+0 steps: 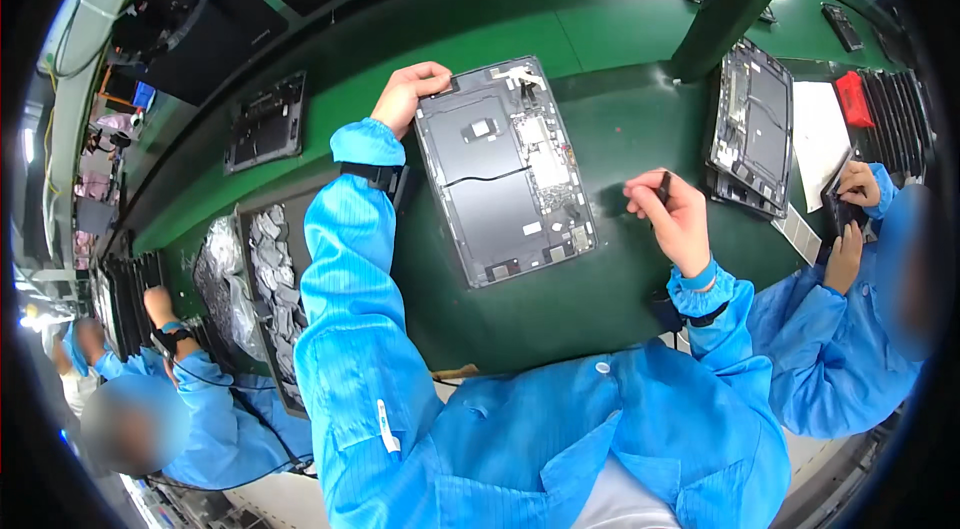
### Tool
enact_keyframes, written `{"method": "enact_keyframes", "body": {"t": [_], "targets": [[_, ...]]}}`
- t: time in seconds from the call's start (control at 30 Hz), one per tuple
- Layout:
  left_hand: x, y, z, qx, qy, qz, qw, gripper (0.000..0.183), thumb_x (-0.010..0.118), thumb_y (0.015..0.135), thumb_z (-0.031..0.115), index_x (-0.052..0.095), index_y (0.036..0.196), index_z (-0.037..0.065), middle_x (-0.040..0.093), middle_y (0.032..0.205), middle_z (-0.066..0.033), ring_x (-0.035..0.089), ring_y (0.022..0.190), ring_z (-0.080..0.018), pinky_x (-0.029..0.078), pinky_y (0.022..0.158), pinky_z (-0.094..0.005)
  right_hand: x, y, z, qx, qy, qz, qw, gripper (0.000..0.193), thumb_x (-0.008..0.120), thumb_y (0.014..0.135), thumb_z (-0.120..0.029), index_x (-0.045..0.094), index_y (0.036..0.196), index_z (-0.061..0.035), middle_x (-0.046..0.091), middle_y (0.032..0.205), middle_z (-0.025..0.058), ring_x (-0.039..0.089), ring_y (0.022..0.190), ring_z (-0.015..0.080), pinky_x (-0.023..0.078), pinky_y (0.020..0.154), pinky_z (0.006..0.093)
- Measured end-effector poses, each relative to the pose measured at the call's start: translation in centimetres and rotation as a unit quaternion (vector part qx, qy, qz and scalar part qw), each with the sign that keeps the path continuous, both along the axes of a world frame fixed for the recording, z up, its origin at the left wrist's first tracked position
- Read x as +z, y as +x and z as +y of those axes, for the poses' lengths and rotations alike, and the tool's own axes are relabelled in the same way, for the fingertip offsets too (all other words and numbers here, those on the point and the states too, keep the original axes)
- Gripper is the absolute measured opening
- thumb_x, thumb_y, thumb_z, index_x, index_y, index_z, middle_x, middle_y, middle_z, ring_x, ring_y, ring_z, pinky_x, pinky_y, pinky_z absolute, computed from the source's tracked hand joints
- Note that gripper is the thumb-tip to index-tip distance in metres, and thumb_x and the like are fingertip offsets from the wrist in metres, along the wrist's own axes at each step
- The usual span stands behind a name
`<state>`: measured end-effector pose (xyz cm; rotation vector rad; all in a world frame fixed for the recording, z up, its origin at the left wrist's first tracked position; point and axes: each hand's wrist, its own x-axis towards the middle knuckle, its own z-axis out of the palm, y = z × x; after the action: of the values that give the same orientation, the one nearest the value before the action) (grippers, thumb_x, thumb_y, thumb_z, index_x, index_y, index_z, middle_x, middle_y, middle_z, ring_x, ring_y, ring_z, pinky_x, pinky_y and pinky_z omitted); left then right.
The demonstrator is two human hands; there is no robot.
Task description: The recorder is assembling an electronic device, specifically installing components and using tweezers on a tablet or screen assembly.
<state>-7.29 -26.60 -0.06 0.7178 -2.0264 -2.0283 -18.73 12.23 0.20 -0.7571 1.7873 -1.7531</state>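
Note:
An opened tablet (485, 199) lies slightly turned in front of me, its dark battery plates and pale circuit strip showing. My left hand (408, 94) is closed on its upper left corner, the fingers over the edge and partly hidden. To the right of the tablet and apart from it, my right hand (676, 217) pinches a thin dark pen-shaped tool (664, 186). The tool's tip is too small to make out. Wrist straps sit over both of my blue sleeves.
Stacked opened tablets (757, 134) stand at right beside a green post (735, 4). Another tablet (265, 124) lies at far left, above a tray (250, 274) of grey pieces. Co-workers in blue sit on both sides; one's hands (850, 219) hold a dark device at right.

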Motion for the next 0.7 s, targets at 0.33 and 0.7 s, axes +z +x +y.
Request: {"method": "enact_keyframes", "body": {"t": [0.33, 0.7], "targets": [[3.0, 1.0, 7.8, 0.096, -0.349, 0.014, 0.932, 0.019, 0.063, 0.089, 0.016, 0.072, 0.103, 0.005, 0.069, 0.102, -0.0114, 0.066, 0.092, -0.0236, 0.051, 0.080, -0.0346, -0.1, 1.7, -2.4, 0.228, 0.070, 0.310, 0.920, 0.022, 0.071, 0.074, 0.000, 0.070, 0.095, -0.0042, 0.060, 0.088, 0.0095, 0.061, 0.079, 0.0313, 0.052, 0.070, 0.0389], [3.3, 6.5, 21.8, 0.113, -0.368, 0.059, 0.921, 0.014, 0.064, 0.088, 0.004, 0.069, 0.100, 0.001, 0.068, 0.102, -0.0146, 0.067, 0.097, -0.0298, 0.052, 0.086, -0.0360, -0.1, 2.1, -3.3, 0.259, 0.119, 0.354, 0.891, 0.019, 0.068, 0.077, -0.004, 0.065, 0.096, -0.0032, 0.057, 0.094, 0.0121, 0.060, 0.085, 0.0347, 0.051, 0.073, 0.0431]]}}
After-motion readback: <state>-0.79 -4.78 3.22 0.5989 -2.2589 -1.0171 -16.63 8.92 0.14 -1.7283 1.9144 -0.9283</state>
